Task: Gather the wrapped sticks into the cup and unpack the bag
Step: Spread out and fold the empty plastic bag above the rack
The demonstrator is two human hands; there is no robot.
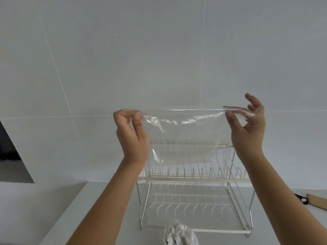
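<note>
Bag point(184, 137): clear, held up at chest height in front of the wall, top edge stretched taut between both hands – likely spread so as to check that nothing was left inside; looked empty, though glare hid part of it.
Left hand point(131, 137): grip pinched shut on the bag's left top corner, thumb against fingers.
Right hand point(247, 128): thumb and forefinger nipped on the right top corner, other fingers splayed loose – a light hold, enough for thin film.
Sticks point(178, 234): white wrapped bundle standing upright at the bottom edge, apparently in a cup; cup itself barely visible, could not tell more.
Rack point(194, 197): two-tier wire dish rack, bare, behind the sticks and seen through the bag.
Tabletop point(106, 200): pale grey, matt, carrying rack and sticks; at far right a brown cardboard edge point(318, 200) with a small black item beside it.
Room: large pale wall tiles point(123, 59) with thin joints; dark opening at left.
Progress: judged near the end – sticks gathered, bag seemingly unpacked.
</note>
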